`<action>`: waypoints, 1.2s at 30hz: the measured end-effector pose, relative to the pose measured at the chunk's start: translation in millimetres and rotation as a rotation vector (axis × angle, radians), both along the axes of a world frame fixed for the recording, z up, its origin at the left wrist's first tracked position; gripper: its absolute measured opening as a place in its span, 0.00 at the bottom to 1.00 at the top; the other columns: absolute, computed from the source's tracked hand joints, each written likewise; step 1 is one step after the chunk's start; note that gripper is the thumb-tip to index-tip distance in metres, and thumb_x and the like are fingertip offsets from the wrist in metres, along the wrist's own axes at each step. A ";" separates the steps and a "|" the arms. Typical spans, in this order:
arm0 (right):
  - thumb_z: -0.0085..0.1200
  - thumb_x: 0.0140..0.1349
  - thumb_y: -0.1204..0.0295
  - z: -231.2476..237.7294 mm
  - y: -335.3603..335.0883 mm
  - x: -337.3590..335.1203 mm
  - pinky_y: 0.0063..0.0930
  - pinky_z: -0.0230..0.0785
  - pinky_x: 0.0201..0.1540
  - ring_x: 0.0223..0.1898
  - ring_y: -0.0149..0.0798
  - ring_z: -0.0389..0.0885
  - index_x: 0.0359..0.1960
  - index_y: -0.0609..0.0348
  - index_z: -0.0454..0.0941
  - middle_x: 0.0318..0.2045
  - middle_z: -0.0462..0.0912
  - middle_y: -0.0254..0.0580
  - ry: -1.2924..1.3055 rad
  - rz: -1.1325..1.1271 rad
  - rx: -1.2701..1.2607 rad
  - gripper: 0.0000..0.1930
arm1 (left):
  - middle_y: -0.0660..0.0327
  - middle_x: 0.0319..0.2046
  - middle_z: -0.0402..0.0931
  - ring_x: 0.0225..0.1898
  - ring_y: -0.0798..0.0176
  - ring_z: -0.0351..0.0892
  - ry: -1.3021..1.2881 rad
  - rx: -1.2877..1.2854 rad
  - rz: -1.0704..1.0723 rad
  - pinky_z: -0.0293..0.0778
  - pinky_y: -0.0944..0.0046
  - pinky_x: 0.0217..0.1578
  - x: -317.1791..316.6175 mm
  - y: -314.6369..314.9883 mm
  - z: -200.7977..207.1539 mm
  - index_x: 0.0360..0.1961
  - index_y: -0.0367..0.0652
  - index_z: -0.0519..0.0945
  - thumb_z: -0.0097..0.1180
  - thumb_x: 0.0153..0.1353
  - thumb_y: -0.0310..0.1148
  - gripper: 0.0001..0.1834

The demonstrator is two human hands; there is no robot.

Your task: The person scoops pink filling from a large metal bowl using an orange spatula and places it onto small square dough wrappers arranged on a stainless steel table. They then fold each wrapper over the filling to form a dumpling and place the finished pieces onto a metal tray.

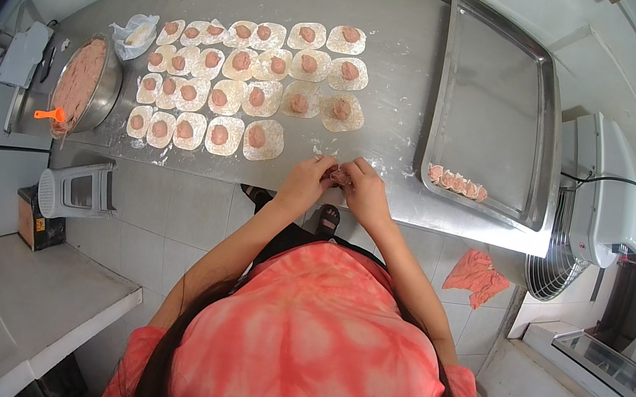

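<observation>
At the table's (403,71) near edge, the left hand (306,184) and right hand (369,195) pinch a meat-filled wrapper (340,176), mostly hidden by them. On the table's left, meat-topped wrappers (227,98) lie in rows beside a steel bowl (109,85) with an orange tool (57,114), shape unclear. On its right, a tray (497,102) holds dumplings (457,184); open table lies between.

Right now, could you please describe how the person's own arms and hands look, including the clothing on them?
The left hand and right hand wear no gloves. The forearms are uncovered. The short sleeves are coral red, like the pale-patched shirt.
</observation>
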State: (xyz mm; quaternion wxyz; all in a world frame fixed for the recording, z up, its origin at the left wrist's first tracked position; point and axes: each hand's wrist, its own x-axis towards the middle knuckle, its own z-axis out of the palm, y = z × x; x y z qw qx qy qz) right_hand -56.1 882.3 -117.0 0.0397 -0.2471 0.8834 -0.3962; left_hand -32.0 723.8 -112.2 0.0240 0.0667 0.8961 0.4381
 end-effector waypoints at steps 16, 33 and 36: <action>0.52 0.42 0.86 11.3 5.1 5.5 0.42 0.68 0.40 0.40 0.55 0.73 0.40 0.60 0.73 0.35 0.72 0.49 -0.111 -0.065 -0.106 0.19 | 0.53 0.30 0.77 0.33 0.49 0.77 -0.012 0.064 0.046 0.72 0.56 0.34 3.0 -2.0 4.6 0.34 0.40 0.75 0.59 0.48 0.24 0.11; 0.52 0.46 0.83 13.8 2.1 6.3 0.41 0.69 0.41 0.39 0.54 0.74 0.40 0.58 0.75 0.34 0.73 0.49 -0.066 -0.005 -0.019 0.16 | 0.51 0.30 0.75 0.34 0.50 0.78 0.027 0.070 0.144 0.73 0.56 0.34 15.8 9.3 -4.1 0.36 0.37 0.75 0.58 0.47 0.20 0.13; 0.51 0.48 0.81 17.1 -1.1 9.9 0.41 0.69 0.40 0.39 0.53 0.74 0.38 0.59 0.75 0.33 0.73 0.49 -0.095 -0.028 -0.005 0.13 | 0.52 0.32 0.76 0.34 0.50 0.78 -0.005 0.149 0.155 0.74 0.57 0.34 16.4 7.7 -5.1 0.36 0.36 0.76 0.59 0.47 0.21 0.12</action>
